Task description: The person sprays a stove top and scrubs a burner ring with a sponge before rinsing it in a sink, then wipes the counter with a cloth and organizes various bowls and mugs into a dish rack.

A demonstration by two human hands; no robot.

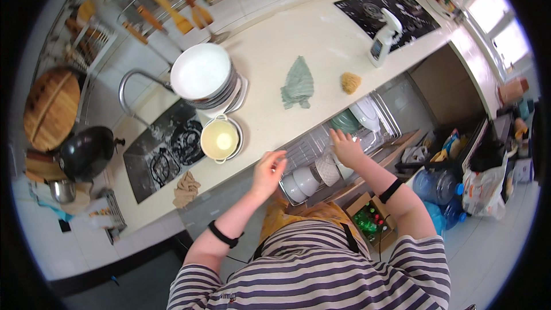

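Note:
My left hand [267, 173] is over the near edge of the counter, holding nothing, fingers slightly bent. To its right my right hand [345, 148] reaches over a pulled-out wire dish drawer [301, 150], its fingers spread beside a green dish [345, 121]. White bowls [306, 181] and a white oval dish [365, 114] sit in that drawer. On the counter, left of my left hand, a cream two-handled pot [218, 140] rests in front of a stack of plates topped by a white one [201, 71]. A grey-green cloth [298, 84] and a tan sponge [351, 82] lie farther back.
A sink [161, 155] with foam and a curved faucet [122, 88] is at the left, a brown cloth [187, 189] at its front edge. A white spray bottle [383, 43] stands before a foamy black hob [366, 10]. Below right are a cardboard box [387, 239] of bottles and large water jugs [434, 185].

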